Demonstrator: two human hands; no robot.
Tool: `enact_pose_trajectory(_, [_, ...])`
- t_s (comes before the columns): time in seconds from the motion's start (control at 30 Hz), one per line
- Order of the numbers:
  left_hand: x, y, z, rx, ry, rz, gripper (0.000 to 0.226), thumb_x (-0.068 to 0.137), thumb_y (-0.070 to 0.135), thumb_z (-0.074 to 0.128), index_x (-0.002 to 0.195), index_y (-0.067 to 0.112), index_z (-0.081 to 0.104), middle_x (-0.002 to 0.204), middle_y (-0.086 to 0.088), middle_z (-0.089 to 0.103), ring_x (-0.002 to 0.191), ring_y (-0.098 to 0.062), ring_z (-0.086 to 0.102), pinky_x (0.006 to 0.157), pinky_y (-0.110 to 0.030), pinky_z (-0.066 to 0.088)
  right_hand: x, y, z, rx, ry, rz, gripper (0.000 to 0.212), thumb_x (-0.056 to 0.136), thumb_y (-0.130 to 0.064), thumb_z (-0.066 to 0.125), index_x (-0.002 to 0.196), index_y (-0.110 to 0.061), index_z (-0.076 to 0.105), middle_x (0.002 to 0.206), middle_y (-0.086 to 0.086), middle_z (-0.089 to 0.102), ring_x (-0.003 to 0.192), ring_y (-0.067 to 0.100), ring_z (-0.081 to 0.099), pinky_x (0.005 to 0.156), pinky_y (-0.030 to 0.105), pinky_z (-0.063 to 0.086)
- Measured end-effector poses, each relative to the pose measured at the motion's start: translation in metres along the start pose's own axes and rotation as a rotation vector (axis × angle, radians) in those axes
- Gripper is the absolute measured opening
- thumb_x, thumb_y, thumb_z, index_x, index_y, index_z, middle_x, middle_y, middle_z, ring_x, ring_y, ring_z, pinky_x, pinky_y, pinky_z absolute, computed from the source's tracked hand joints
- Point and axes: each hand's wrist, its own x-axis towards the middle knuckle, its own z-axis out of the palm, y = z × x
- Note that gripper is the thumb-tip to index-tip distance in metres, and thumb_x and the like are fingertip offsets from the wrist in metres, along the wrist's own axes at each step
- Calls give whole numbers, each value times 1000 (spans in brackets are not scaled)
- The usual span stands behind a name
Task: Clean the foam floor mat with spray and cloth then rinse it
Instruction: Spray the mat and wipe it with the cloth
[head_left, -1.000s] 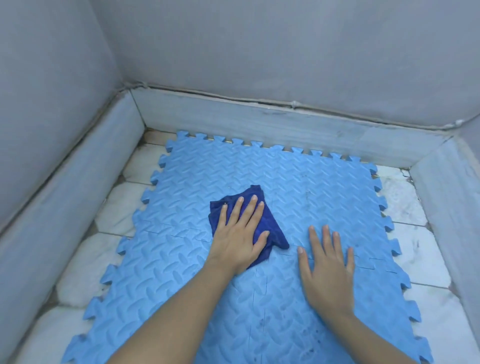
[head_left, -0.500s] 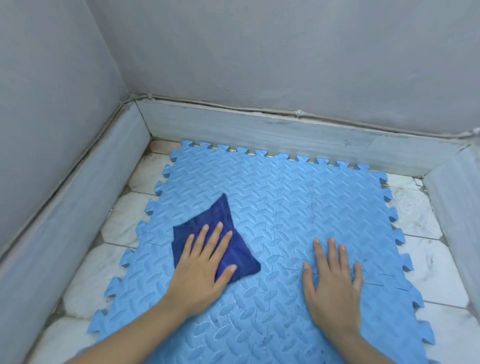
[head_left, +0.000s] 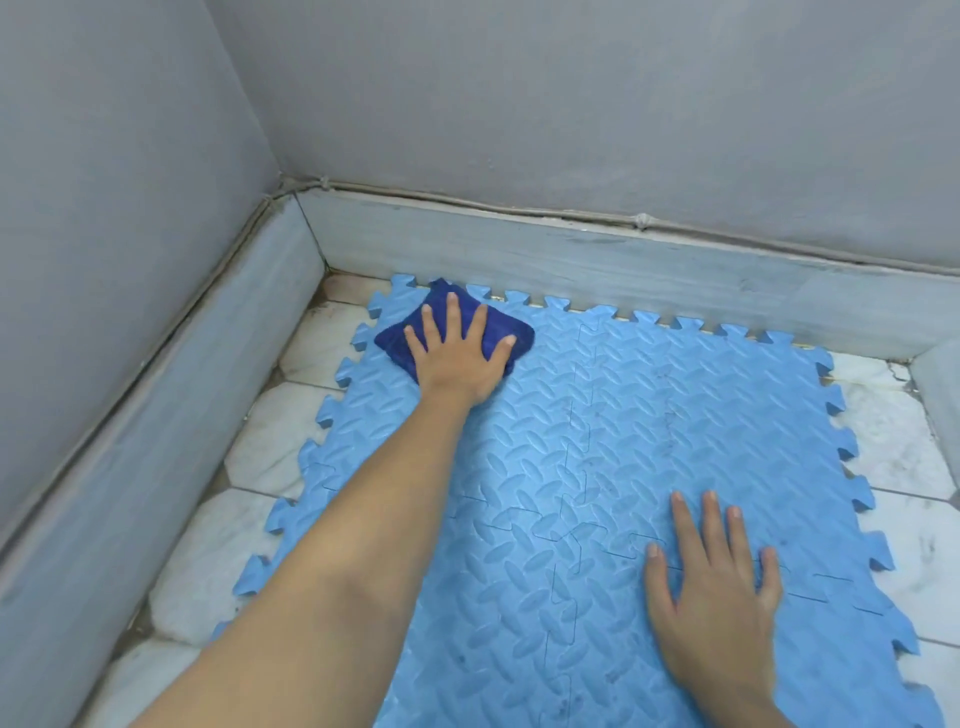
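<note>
Foam floor mat (head_left: 649, 467): light blue, made of interlocking tiles with toothed edges and a raised woven-leaf relief. Lies flat on the floor, in a corner of the room, its far edge close against the skirting. Seams between tiles visible as thin puzzle-cut lines. Faint dark marks and specks show on the surface, mostly near the middle and along the near part.

Cloth (head_left: 452, 332): dark blue, bunched into a rough diamond shape. Sits on the mat's far left corner, one tip reaching to the toothed edge.

Left hand (head_left: 460, 353): palm down on top of the cloth, arm stretched well forward. Fingers (head_left: 452, 317) spread apart and lying flat over the fabric, thumb angled out to the right; it presses the cloth onto the mat rather than gripping it.

Right hand (head_left: 722, 592): palm down on bare mat at the near right, well apart from the cloth. Fingers (head_left: 709, 525) extended and slightly splayed, flat against the foam, holding nothing.

Floor (head_left: 270, 447): white marbled tiles with dark grout lines, exposed in strips to the left and right of the mat; some grime along the joints near the walls.

Skirting (head_left: 623, 265): pale grey-blue band running along the base of the walls on the left, far and right sides, scuffed in places.

Walls (head_left: 571, 104): plain grey, matte, meeting in a corner at the upper left. A thin cable-like line runs along the top of the skirting.
</note>
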Motion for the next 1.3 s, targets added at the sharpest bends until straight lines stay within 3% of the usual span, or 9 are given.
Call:
enact_pose_trajectory(0.13, [-33,21,13,96,-12,441,65,92,66,22,151,40,10,161,7,-8,148,-22,-10,118,-46,-7,-1,-2,0,28,44,9,63,88,-50,31,144,-27,48,154,4,40,143,23,32,115,53,16])
enact_pose_trajectory(0.2, [-8,-4,-2,106,-2,411,65,94,62,27,152,37,8,161,7,-4,148,-19,-4,118,-42,-3,0,0,0,47,57,16,63,87,-52,31,144,-29,47,154,2,40,143,22,31,115,53,16])
enact_pose_trajectory(0.33, [26,-66,-22,65,8,136,71,94,60,25,153,30,-1,161,3,-7,148,-21,-3,119,-45,0,-1,-2,-1,34,45,13,63,87,-52,31,144,-29,46,154,1,40,144,22,31,115,52,15])
enact_pose_trajectory(0.6, [-149,-111,11,104,-66,412,71,92,65,14,152,32,-3,160,9,-10,147,-15,-12,120,-40,-3,-2,0,-6,-30,-49,1,63,93,-53,24,151,-29,32,161,-1,24,150,18,14,121,49,5])
enact_pose_trajectory(0.7, [-218,-124,25,181,-54,544,70,93,63,21,153,28,10,161,4,4,149,-18,-1,118,-43,7,-2,-2,-6,-27,-46,2,62,94,-52,24,152,-28,31,162,0,22,150,18,12,121,48,3])
enact_pose_trajectory(0.77, [-208,-126,25,193,-20,554,70,91,65,21,152,31,15,161,5,10,148,-20,7,118,-46,11,-2,-2,-6,-34,-45,0,62,95,-51,25,152,-28,30,162,0,21,151,18,11,121,49,3])
enact_pose_trajectory(1.03, [-77,-71,14,76,71,120,68,92,61,24,152,33,6,162,1,1,148,-30,-4,117,-51,-3,-3,-1,-6,-4,-27,-11,61,95,-49,29,151,-26,31,162,3,22,150,21,12,119,52,4])
enact_pose_trajectory(1.13, [-111,-62,23,83,46,262,64,94,48,23,153,29,5,162,-1,-2,148,-30,-5,118,-50,-1,-2,-1,-7,8,-27,-17,60,95,-48,31,150,-25,32,161,4,23,150,22,13,119,53,5])
enact_pose_trajectory(1.3, [-268,-76,47,114,-82,618,64,94,49,28,153,29,11,162,0,0,148,-23,-4,119,-45,0,-2,-1,-6,27,10,-21,60,94,-48,32,148,-22,37,159,7,28,148,25,18,118,54,8])
